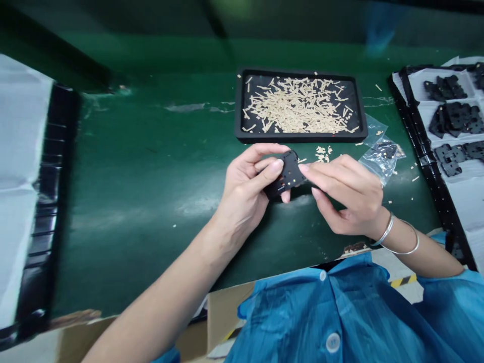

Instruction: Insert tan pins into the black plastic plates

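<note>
My left hand (251, 179) holds a flat black plastic part (290, 171) over the green table, thumb on its upper face and fingers around its edge. Small holes and a few tiny light spots show on that face. At the part's right edge is my right hand (346, 191), its index fingertip on or just beside the part. The right thumb stands apart from the index finger, and I see nothing held between them. A small pale strip (301, 161) shows by the part's upper right edge; whether it touches the part I cannot tell.
Behind my hands a black tray (302, 137) carries a heap of pale strips. Loose pale bits (322, 153) and a clear plastic bag (382, 156) lie at the right. A rack at the far right bears several black parts (459, 118). Another black-edged rack (47, 201) stands left.
</note>
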Demonstrator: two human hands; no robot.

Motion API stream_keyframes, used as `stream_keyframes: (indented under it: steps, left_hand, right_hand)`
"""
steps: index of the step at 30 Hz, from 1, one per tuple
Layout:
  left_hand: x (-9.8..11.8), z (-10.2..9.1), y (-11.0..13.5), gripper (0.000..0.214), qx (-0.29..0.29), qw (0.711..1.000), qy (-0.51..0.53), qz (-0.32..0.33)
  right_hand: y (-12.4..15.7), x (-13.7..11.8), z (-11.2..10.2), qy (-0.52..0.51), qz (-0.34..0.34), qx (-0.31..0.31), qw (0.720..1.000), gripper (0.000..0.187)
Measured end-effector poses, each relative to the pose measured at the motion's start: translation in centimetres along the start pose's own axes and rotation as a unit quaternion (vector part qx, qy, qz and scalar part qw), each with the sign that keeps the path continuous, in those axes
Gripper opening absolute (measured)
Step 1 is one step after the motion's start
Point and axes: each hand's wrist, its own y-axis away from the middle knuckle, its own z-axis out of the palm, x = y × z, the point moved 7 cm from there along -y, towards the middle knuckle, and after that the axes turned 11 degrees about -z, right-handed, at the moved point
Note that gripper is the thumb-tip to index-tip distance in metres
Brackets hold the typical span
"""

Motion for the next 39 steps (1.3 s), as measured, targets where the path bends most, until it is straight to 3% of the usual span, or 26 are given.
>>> stream_keyframes:
  steps: [6,12,18,22,25,28,32,35,37,39]
  left_hand:
    - [0.3,0.0,0.3,0.023,0.005,0.999,-0.024,0.039]
    - [0.2,-0.1,0.5,0.016,0.016,0.998,-0.031,0.057]
    - [0.4,-0.4,1.0,0.026,0.072,0.989,-0.099,0.087]
    - [0.9,0.1,1.6,0.023,0.093,0.982,-0.127,0.104]
    - [0.7,1.0,1.6,0.02,0.054,0.986,-0.14,0.073]
    - [0.3,1.7,1.5,0.02,0.016,0.987,-0.151,0.048]
    - [0.2,1.8,1.4,0.023,0.011,0.987,-0.153,0.046]
    - [0.5,1.6,1.8,0.021,0.043,0.978,-0.188,0.084]
    - [1.2,1.3,2.4,0.017,0.091,0.953,-0.245,0.152]
    - [1.9,1.4,3.3,0.014,0.121,0.906,-0.322,0.246]
  right_hand:
    - [-0.3,0.8,0.0,-0.034,0.101,-0.006,0.994,0.038]
    - [0.2,0.2,1.9,-0.046,0.076,-0.081,0.993,0.046]
    - [0.1,0.7,0.7,-0.049,0.085,-0.032,0.995,0.034]
    - [0.5,2.4,-0.2,-0.092,0.201,0.021,0.975,0.024]
    - [1.4,3.6,0.8,-0.166,0.309,0.013,0.936,0.015]
    - [1.8,4.0,1.8,-0.224,0.35,0.012,0.91,0.007]
    - [2.0,4.3,2.2,-0.246,0.355,0.021,0.901,0.012]
    - [1.9,4.5,2.0,-0.245,0.343,0.018,0.907,0.013]
    - [1.6,4.4,1.7,-0.231,0.31,0.009,0.922,0.01]
    - [1.1,4.1,1.2,-0.196,0.249,0.01,0.948,0.006]
